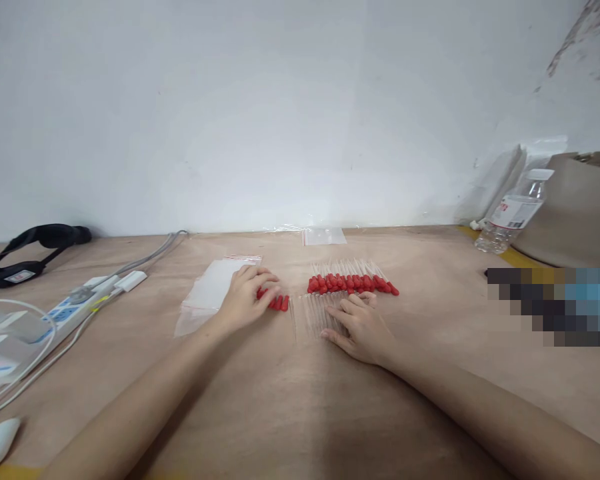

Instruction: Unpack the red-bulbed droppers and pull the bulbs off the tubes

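Observation:
My left hand (247,297) rests on the wooden table (300,400), its fingers curled over the red bulbs of a small row of clear droppers (300,310) lying sideways. My right hand (363,327) lies on the clear tube ends of that same row, fingers bent and pressed down on them. Just behind, a larger row of red-capped droppers (353,283) lies on the table, tubes pointing to the wall. A stack of clear zip bags (207,293) lies under and left of my left hand.
A white power strip (75,303) with cables lies at the left, a black strap (30,250) behind it. One more zip bag (324,235) lies by the wall. At the right stand a water bottle (513,213) and a beige bag (580,207).

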The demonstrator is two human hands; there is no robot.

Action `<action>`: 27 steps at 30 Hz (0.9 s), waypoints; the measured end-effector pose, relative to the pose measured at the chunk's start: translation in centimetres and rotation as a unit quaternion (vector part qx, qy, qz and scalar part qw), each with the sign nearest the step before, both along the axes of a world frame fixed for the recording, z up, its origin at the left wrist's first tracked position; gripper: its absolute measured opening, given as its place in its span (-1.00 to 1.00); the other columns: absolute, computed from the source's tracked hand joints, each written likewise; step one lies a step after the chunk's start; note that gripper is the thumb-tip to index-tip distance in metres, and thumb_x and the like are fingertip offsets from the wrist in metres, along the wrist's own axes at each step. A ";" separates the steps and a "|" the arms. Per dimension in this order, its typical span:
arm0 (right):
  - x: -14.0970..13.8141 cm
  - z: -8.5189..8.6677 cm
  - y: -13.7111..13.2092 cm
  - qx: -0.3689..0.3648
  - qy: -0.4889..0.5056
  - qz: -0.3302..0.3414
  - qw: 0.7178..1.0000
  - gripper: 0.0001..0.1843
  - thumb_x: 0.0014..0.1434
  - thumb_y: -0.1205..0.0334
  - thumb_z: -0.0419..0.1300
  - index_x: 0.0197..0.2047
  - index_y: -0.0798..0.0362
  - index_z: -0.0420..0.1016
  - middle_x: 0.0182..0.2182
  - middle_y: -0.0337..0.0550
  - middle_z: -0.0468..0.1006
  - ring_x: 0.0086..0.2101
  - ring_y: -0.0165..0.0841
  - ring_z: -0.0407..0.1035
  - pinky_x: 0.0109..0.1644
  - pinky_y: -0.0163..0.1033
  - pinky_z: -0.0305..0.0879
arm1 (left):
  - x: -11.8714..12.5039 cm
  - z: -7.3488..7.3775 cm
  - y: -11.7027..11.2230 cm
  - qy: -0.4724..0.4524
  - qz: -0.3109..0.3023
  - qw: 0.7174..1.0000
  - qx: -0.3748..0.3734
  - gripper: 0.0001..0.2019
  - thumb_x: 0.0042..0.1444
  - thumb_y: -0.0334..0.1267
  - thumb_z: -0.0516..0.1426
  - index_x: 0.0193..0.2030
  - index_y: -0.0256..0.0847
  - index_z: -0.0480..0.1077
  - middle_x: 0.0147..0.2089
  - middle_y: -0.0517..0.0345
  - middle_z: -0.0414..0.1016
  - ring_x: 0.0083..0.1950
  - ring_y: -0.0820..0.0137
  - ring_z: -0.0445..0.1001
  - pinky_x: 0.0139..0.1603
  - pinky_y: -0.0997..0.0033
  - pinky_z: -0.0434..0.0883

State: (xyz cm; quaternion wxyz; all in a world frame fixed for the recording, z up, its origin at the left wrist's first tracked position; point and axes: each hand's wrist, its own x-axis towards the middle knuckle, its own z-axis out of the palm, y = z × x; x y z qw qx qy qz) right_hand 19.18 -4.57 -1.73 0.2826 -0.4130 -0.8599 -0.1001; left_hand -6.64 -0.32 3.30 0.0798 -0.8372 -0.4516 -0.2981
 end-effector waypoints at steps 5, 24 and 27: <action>0.3 -0.1 0.0 -0.016 0.022 -0.029 0.999 -0.73 0.20 0.16 -0.03 -0.16 0.03 0.44 -0.39 -0.16 0.40 -0.31 -0.37 0.16 -0.11 -0.14 -0.11 | 4.4 0.0 1.4 0.060 -0.036 0.996 -0.060 -0.79 0.05 -0.14 0.11 -0.19 -0.16 0.35 -0.17 0.12 0.41 -0.07 0.27 0.32 -0.03 0.21 0.22; 1.0 -0.2 -0.1 -0.018 0.039 -0.007 0.999 -0.81 0.12 0.15 0.08 -0.28 -0.03 0.49 -0.43 -0.21 0.37 -0.34 -0.39 0.16 -0.10 -0.13 -0.11 | 6.4 -1.7 1.5 -0.055 -0.049 0.997 -0.028 -0.92 0.13 -0.28 0.05 -0.28 -0.21 0.33 -0.29 0.15 0.44 -0.23 0.38 0.39 -0.15 0.35 0.28; 1.3 -0.6 0.1 0.011 0.079 -0.014 0.997 -0.79 0.11 0.13 0.10 -0.22 -0.02 0.47 -0.38 -0.19 0.39 -0.33 -0.38 0.20 -0.09 -0.13 -0.08 | 5.1 -2.0 -0.4 -0.108 -0.051 0.993 -0.005 -0.90 0.14 -0.30 0.02 -0.23 -0.20 0.32 -0.27 0.13 0.42 -0.27 0.41 0.38 -0.21 0.38 0.32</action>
